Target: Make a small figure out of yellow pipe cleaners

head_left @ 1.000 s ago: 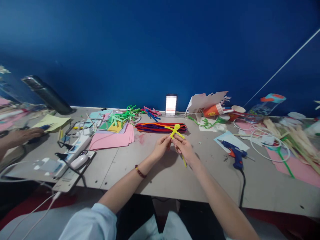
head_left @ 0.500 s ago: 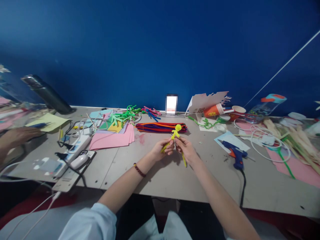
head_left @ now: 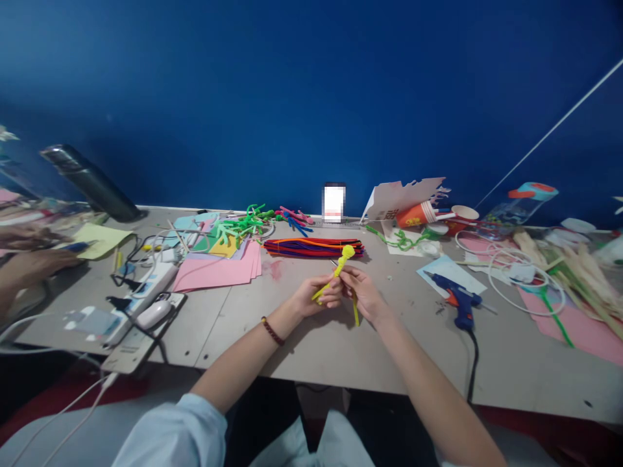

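Between my hands is a yellow pipe cleaner figure (head_left: 347, 253), with a rounded, coiled top and two long ends hanging down. My left hand (head_left: 317, 293) is closed on one side of it, and a yellow end sticks out past the fingers. My right hand (head_left: 361, 292) pinches the other side, with another end dangling below it. A small dark pointed tip shows by the left fingers; what it belongs to is hidden. Just behind the figure lies a bundle of red, orange and purple pipe cleaners (head_left: 311, 247).
A blue glue gun (head_left: 460, 301) lies to the right, its cord running off the front edge. At left are a power strip (head_left: 141, 305), cables and pink paper (head_left: 219, 271). Another person's hand (head_left: 43, 263) rests at far left. Green pipe cleaners (head_left: 243, 226) and a phone (head_left: 333, 204) stand behind.
The yellow figure has turned in my fingers: its side loops now look narrower and its top sits slightly lower. Another hand at far left has come into view over the yellow paper.
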`<state>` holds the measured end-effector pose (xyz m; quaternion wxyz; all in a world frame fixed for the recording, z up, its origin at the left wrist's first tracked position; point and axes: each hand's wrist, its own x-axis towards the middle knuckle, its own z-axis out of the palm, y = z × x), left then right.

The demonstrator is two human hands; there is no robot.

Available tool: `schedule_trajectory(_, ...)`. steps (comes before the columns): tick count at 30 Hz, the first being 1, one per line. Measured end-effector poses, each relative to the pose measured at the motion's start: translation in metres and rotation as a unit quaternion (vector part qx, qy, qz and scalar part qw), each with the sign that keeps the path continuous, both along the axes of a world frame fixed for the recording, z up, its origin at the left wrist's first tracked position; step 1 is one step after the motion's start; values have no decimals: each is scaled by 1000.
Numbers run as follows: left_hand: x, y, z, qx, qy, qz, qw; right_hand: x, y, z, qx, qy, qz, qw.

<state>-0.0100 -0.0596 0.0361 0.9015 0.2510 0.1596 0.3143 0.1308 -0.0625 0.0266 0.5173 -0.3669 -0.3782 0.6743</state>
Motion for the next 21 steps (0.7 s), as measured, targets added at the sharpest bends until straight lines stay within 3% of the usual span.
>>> schedule_trajectory(7,1,3,-3,52,26,19,998,0,1,-2,12,-10,-22,1000)
schedule_trajectory(12,3,12,-10,155,166,134,965,2,6,-10,22,-49,-58,997)
schedule_trajectory(17,9,10,-13,303,328,232,864,2,9,-15,79,-148,-98,981)
schedule_trajectory(21,9,5,-16,417,441,315,730,3,8,-17,137,-197,-137,961)
